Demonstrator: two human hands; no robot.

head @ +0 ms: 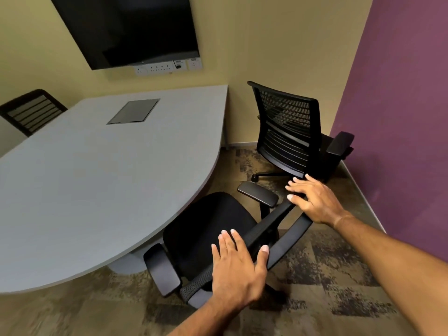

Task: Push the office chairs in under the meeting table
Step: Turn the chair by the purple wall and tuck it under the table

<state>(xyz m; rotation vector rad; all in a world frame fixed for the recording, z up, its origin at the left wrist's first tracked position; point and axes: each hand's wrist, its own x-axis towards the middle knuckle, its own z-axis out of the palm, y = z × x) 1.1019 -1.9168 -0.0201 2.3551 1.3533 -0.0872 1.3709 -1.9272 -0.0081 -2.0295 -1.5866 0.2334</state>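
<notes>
Both hands rest flat and open on the near chair's backrest, left hand low, right hand high, its seat partly under the meeting table. An even, straight push should keep its armrests clear of the edge.

your far-left chair is half behind the table; near chair base is hidden; screen is cropped at the top.

Chair seat matt black cloth; table smooth matt grey; carpet rough.
</notes>
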